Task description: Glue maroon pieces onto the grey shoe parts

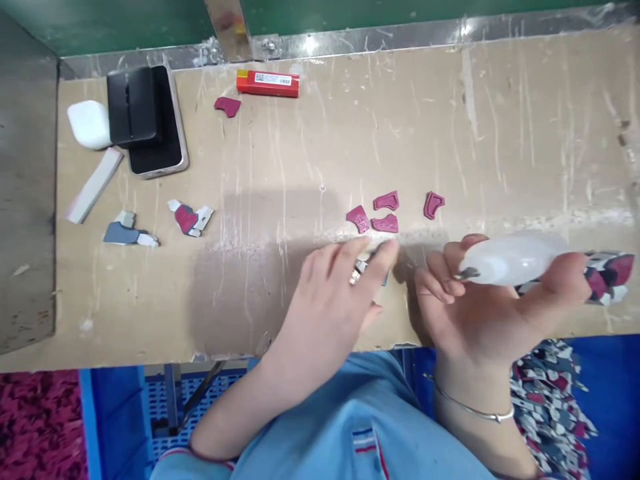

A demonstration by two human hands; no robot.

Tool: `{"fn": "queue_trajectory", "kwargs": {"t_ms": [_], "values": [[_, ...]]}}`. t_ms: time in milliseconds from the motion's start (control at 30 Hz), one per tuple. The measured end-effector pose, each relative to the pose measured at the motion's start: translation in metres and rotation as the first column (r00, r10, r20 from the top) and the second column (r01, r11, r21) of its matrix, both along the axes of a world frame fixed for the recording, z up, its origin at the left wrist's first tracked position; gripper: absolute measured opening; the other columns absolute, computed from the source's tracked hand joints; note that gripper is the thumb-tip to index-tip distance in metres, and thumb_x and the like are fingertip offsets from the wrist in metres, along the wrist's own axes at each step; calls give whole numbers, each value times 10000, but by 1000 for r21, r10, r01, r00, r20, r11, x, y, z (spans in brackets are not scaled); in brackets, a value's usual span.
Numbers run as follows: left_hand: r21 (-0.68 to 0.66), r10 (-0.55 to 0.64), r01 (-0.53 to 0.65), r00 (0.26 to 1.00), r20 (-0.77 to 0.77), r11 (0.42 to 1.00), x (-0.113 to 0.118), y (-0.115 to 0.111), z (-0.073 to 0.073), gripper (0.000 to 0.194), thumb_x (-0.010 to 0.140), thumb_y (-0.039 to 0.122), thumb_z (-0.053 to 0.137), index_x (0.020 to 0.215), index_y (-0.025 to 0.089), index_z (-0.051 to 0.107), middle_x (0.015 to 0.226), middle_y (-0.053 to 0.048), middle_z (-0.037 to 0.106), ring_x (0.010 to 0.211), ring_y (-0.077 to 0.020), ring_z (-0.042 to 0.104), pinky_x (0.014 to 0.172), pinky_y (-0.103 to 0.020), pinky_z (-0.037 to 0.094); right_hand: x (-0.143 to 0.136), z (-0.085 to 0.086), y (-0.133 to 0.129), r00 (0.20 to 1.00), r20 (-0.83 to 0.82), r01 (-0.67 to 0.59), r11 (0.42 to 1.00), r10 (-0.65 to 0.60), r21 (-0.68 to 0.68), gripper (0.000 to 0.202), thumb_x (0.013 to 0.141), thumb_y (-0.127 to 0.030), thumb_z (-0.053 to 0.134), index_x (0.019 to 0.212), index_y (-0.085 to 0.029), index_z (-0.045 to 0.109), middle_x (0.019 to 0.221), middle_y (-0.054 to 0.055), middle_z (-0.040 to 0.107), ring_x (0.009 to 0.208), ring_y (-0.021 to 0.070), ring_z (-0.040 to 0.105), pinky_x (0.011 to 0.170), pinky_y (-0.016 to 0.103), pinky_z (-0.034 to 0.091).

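In the head view, my left hand (330,290) is palm down on the table, its fingers bent over a small grey and white plastic piece (361,267). That piece is largely hidden beneath the fingers. My right hand (475,313), palm up, has its fingers and thumb around a translucent white squeeze bottle (517,259). The bottle lies sideways, its thin metal nozzle (469,273) pointing left. Just beyond my left fingers are several loose maroon pieces (385,224), and one more maroon piece (434,205) sits farther right.
Joined grey, white and maroon pieces lie at left (187,219) and beyond my right thumb (607,277). A phone (180,143) with a black case on it, a white case (89,125) and a red box (269,84) stand farther back. Blue bins (115,413) hold many pieces below the table edge.
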State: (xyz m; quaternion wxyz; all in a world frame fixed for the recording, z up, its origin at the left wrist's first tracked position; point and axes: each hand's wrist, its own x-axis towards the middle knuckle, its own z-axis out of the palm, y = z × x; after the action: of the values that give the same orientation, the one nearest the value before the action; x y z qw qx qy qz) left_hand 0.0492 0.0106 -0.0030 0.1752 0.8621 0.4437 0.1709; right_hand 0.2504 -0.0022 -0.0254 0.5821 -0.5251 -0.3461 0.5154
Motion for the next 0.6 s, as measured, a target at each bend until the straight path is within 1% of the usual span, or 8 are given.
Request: {"fn": "queue_trajectory", "kwargs": {"t_ms": [100,167,233,333,400,433,533,600], "values": [[-37,-90,87,991,-95,996,15,9,5,365,1064,87,600,1415,176,644,1291,-135,729,1150,-284,698,1016,-413,572,13,7,-1,994,-16,110,993,-111,-31,515,914,-809,632,892,-301,713,664,-22,327,550,176,287,525,358,294],[-119,-120,105,984,-129,987,16,15,9,287,1044,30,546,1238,166,708,1152,-123,730,1037,-273,705,934,-400,588,22,11,-3,985,-22,171,983,-173,-69,552,772,-837,799,843,-299,700,659,-34,317,539,162,317,519,354,332],[-222,-110,90,991,-79,971,8,19,13,264,1013,14,553,1147,184,703,1131,-103,723,966,-251,709,876,-382,599,27,13,-6,985,-9,173,982,-174,-80,574,727,-843,844,844,-300,701,645,-35,335,537,165,378,520,356,381],[-402,69,26,973,220,915,-7,16,15,197,980,66,643,1077,237,646,1154,-52,722,986,-213,742,838,-321,614,24,10,-10,993,14,119,993,-120,5,535,836,-825,766,885,-293,726,611,-34,376,496,167,424,484,353,400],[-537,272,-9,870,412,843,-15,9,12,187,968,136,717,974,250,568,1116,-25,730,1080,-207,764,890,-298,629,16,4,-12,993,32,108,991,-111,74,516,897,-797,726,902,-281,746,622,-22,451,480,170,465,463,359,407],[-603,371,-20,805,464,797,-18,5,10,246,958,176,756,942,254,523,1103,-18,740,1108,-205,772,916,-296,637,11,1,-13,992,48,112,988,-117,103,513,919,-786,710,910,-275,752,650,-11,502,486,174,493,460,362,412],[-758,584,-40,663,468,652,-22,-7,3,397,890,237,858,1068,275,505,1149,-10,779,1017,-187,807,903,-309,666,-8,-10,-13,984,145,75,981,-102,179,516,974,-764,642,946,-259,744,734,26,600,560,204,589,476,361,429],[-797,628,-46,645,436,602,-24,-9,1,550,858,255,888,1282,293,541,1181,-16,789,925,-181,810,868,-322,679,-21,-15,-13,965,221,84,967,-139,241,523,972,-760,650,933,-244,725,769,49,637,634,231,647,510,362,462]]}}
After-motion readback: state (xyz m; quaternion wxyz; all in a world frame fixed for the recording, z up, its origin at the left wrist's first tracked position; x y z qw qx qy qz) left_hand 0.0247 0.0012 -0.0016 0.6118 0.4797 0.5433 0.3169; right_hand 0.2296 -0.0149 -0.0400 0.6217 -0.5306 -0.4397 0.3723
